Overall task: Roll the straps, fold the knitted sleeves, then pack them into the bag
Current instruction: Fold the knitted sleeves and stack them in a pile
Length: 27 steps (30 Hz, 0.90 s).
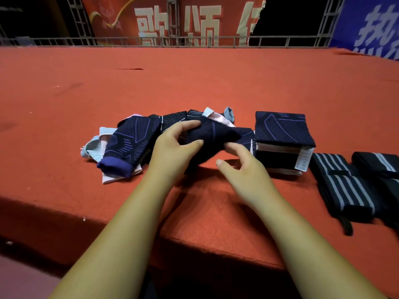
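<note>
A loose heap of dark navy knitted sleeves [129, 143] with purple lines and pale pink and light blue bands lies on the red surface. My left hand [174, 147] grips one navy sleeve [216, 134] lifted from the heap's right side. My right hand [241, 162] hovers just below and right of that sleeve, fingers loosely curled, holding nothing. A stack of folded sleeves [282, 139] with white labels stands to the right. Rolled black straps with grey stripes [347, 188] lie at the far right.
The red-covered platform [194, 83] stretches far back to a metal truss railing [194, 41] with red and blue banners. Its front edge [216, 251] runs under my forearms, with a drop below.
</note>
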Available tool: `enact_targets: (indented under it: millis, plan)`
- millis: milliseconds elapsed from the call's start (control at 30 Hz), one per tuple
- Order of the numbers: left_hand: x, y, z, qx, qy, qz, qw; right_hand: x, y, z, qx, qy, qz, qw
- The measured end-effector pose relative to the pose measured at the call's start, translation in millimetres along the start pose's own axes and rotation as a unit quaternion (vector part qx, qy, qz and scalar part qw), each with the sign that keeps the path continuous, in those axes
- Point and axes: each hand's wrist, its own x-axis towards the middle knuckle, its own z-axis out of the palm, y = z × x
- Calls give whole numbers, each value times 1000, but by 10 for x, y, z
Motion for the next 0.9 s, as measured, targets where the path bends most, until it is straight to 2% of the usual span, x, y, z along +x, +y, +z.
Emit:
enact_targets:
  millis: [100,167,333,400,500,633,767,900]
  plan:
    - [-38,63,33,-185,-33,-30,982,21,-35,33,115,4,33,993]
    - [-33,82,63,-263,-38,-59,962,29,-61,14,194,19,66,979]
    - [-24,60,119,-333,-60,-97,936,26,-111,-50,309,3,119,944]
    - [-13,32,108,-355,-96,-110,924,38,-80,-37,271,25,89,958]
    - [-3,8,90,-362,-155,-128,910,20,-96,-63,190,84,17,978]
    - [-59,24,10,-312,-207,-184,909,6,-174,-133,156,154,-3,976]
    - [-82,-19,-105,-260,-279,-178,907,26,-158,-170,146,169,11,975]
    - [-76,-20,-189,-234,-285,-164,915,17,-181,-186,166,150,25,974]
